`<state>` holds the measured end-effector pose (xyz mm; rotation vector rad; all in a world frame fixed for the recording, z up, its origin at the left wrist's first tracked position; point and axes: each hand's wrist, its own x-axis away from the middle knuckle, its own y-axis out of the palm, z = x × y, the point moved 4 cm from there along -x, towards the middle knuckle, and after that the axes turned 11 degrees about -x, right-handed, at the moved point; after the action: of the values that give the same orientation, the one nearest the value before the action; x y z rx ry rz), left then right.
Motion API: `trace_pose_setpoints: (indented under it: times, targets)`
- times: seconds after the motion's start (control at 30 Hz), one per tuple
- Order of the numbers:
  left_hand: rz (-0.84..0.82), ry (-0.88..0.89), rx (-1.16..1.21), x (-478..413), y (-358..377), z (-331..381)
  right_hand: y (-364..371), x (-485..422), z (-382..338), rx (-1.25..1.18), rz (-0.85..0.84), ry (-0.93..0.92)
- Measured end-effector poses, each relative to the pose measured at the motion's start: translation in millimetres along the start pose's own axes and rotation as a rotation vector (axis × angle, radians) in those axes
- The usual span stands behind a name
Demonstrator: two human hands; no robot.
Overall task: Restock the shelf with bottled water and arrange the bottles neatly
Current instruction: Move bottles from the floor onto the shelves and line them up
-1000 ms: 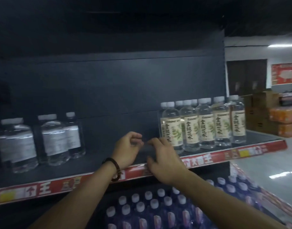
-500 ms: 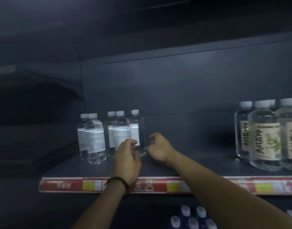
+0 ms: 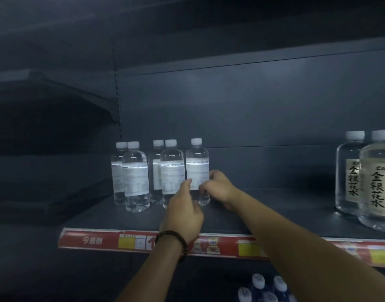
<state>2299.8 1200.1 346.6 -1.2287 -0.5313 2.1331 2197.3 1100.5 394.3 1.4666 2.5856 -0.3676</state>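
**Shelf check: end bottle in hand**

On the dark shelf (image 3: 274, 214), four clear water bottles (image 3: 136, 177) stand upright at left, their labels blurred. The end bottle (image 3: 197, 162) stands just right of them, its lower part hidden by the left hand (image 3: 184, 212). Whether those fingers grip it cannot be told. The right hand (image 3: 218, 188) curls round its right side. Larger labelled bottles (image 3: 377, 186) are cut off at the right edge.

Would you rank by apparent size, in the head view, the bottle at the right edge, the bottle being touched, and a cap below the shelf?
1. right-edge bottle, partly from nearness.
2. touched bottle.
3. cap below the shelf.
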Motion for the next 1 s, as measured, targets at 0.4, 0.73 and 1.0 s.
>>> trace_pose_setpoints:
  times: [0.4, 0.73, 1.0]
  targets:
    - [-0.315, -0.015, 0.238, -22.3, 9.2, 25.8, -52.2, 66.1, 3.8, 0.269, 0.067, -0.111]
    - [-0.505, 0.001, 0.466, -29.1, 61.0, 90.0, -115.5, 129.2, -7.1, 0.571, 0.128, -0.236]
    - [-0.573, 0.091, 0.467, -25.9, 106.4, 158.3, -168.2, 163.8, 4.4, 0.652, 0.209, -0.176]
